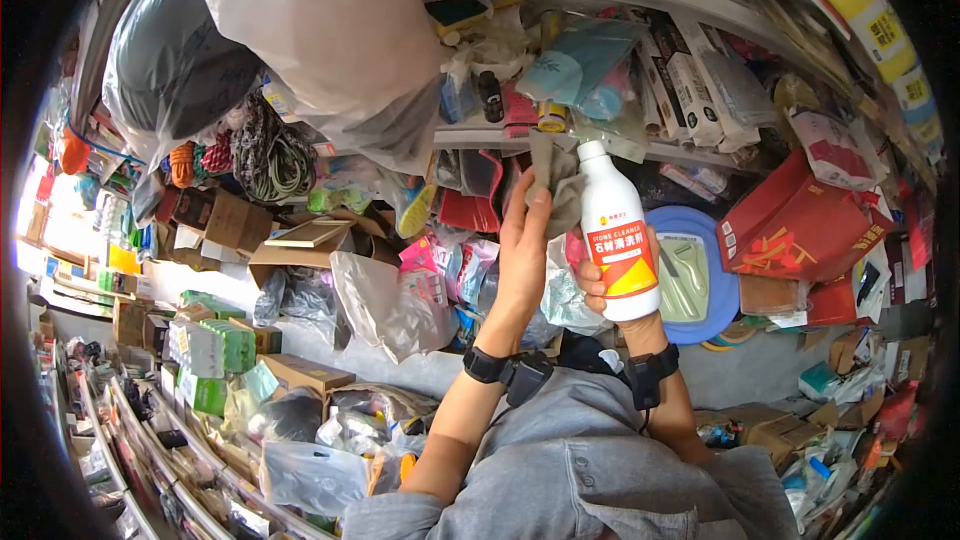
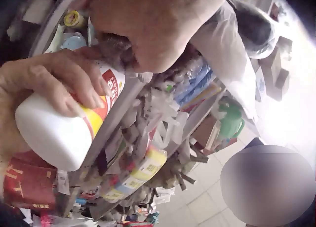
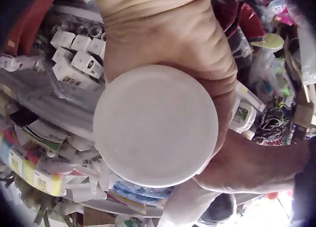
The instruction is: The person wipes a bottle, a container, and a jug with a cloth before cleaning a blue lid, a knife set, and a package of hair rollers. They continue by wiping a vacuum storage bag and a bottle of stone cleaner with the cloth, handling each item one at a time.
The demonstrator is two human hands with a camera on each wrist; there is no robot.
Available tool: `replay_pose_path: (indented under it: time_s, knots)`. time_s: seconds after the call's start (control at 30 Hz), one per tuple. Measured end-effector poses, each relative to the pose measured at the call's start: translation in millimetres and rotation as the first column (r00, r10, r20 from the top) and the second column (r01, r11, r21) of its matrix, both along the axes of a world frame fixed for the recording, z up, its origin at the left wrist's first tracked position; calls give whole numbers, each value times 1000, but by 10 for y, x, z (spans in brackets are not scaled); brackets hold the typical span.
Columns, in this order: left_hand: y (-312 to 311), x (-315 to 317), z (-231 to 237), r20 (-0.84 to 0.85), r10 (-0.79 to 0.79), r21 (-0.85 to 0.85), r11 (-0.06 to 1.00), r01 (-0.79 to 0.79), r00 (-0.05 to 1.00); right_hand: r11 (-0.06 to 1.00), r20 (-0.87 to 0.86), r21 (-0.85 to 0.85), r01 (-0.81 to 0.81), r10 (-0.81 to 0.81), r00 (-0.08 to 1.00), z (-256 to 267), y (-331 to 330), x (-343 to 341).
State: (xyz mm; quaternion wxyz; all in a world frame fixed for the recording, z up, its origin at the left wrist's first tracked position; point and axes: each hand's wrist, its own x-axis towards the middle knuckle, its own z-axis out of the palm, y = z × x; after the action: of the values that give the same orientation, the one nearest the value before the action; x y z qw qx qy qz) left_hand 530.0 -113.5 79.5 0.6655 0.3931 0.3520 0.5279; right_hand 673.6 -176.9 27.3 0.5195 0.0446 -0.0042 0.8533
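A white plastic bottle (image 1: 612, 210) labelled STONE CLEANER stands nearly upright before the chest, its cap at the top. My right hand (image 1: 592, 285) grips its lower part, fingers wrapped round the red and yellow label. Its round white base (image 3: 155, 125) fills the middle of the right wrist view. My left hand (image 1: 522, 250) is beside the bottle's upper part and holds a grey-brown cloth (image 1: 556, 175) close against the shoulder and neck. In the left wrist view the left hand (image 2: 158, 24) covers the bottle's top, with a dark bit of cloth (image 2: 114, 45) under the fingers.
Behind the hands are crowded shelves with a blue round basin (image 1: 722, 290), a red bag (image 1: 800, 225) and several long boxes (image 1: 690, 80). Large plastic-wrapped bundles (image 1: 330, 30) hang overhead at left. Cardboard boxes (image 1: 310, 240) and bags crowd the lower left.
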Motion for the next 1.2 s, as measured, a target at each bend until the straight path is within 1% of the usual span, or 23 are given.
replay_pose_path:
  time_s: [0.03, 0.07, 0.13, 0.17, 0.27, 0.3, 0.37, 0.43, 0.47, 0.53, 0.57, 0.6, 0.67, 0.7, 0.77, 0.8, 0.87, 0.93, 0.97, 1.07, 1.1, 1.17, 1.2]
  knots:
    - [-14, 23, -22, -49, 5, 14, 1000, -4, 999, 1000, 21, 17, -7, 7, 1000, -10, 5, -1]
    - [-32, 46, -32, -69, -43, 47, 998, 46, 997, 999, 42, 34, -15, 13, 999, -15, 8, 0]
    - [-42, 61, -114, -285, -42, 268, 956, 122, 958, 1000, 63, 3, -24, 24, 998, -20, 15, 22]
    - [-49, 81, -139, -343, 42, 438, 891, 120, 938, 1000, 75, 19, -3, 2, 997, -34, 17, 29]
    - [-178, 53, -65, -428, 87, 495, 856, 152, 900, 1000, 107, 18, 21, -23, 994, -45, 6, 72]
    - [-247, 50, 4, -409, 101, 459, 881, 109, 907, 1000, 128, 0, 25, -25, 991, -48, 1, 95]
    - [-324, 11, 48, -452, 116, 487, 863, 136, 885, 999, 117, 48, 15, -21, 993, -143, 8, 125]
    - [-408, -11, 81, -515, 144, 527, 831, 180, 845, 990, 182, -51, 130, -118, 976, -214, -5, 140]
    - [-450, -5, 102, -548, 157, 564, 794, 224, 821, 973, 249, -50, 227, -208, 946, -233, 12, 150]
    - [-486, 27, 67, -607, 243, 655, 692, 303, 756, 881, 410, -129, 455, -370, 833, -279, -53, 109]
    - [-483, 37, 62, -607, 247, 655, 693, 300, 755, 918, 340, -49, 394, -355, 871, -447, -86, 161]
    - [-464, 51, 87, -611, 276, 682, 660, 316, 742, 919, 341, -49, 391, -352, 872, -438, -72, 161]
    - [-397, 75, 136, -610, 315, 724, 593, 351, 727, 936, 181, 47, 348, -351, 919, -399, -49, 167]
    - [-358, 82, 154, -610, 317, 725, 594, 349, 726, 937, 181, 47, 345, -348, 920, -337, -56, 148]
    - [-267, 92, 184, -622, 320, 747, 516, 419, 714, 871, 351, -164, 464, -388, 852, -198, -71, 107]
    - [-203, 102, 198, -625, 334, 755, 490, 436, 706, 959, 260, 138, 249, -277, 925, -180, -82, 158]
    - [-73, 120, 251, -620, 349, 768, 454, 452, 703, 987, 416, 119, 112, -152, 896, -152, -103, 176]
    - [75, 152, 291, -617, 392, 774, 459, 436, 683, 996, 465, 89, 28, -66, 883, -124, -153, 176]
    - [150, 158, 324, -595, 468, 798, 442, 409, 653, 998, 516, 64, -9, -26, 856, -104, -191, 174]
    - [334, 133, 341, -679, 333, 684, 611, 398, 655, 999, 476, 8, -39, 31, 879, 16, -273, 92]
    - [354, 122, 288, -679, 333, 684, 610, 399, 654, 999, 483, 31, -44, 23, 875, 9, -267, 87]
    - [395, 103, 180, -603, 85, 534, 782, 322, 793, 999, 508, 47, -24, -3, 861, -7, -314, 85]
    - [393, 99, 138, -604, 85, 534, 781, 324, 792, 998, 534, 62, -5, -29, 845, -16, -334, 85]
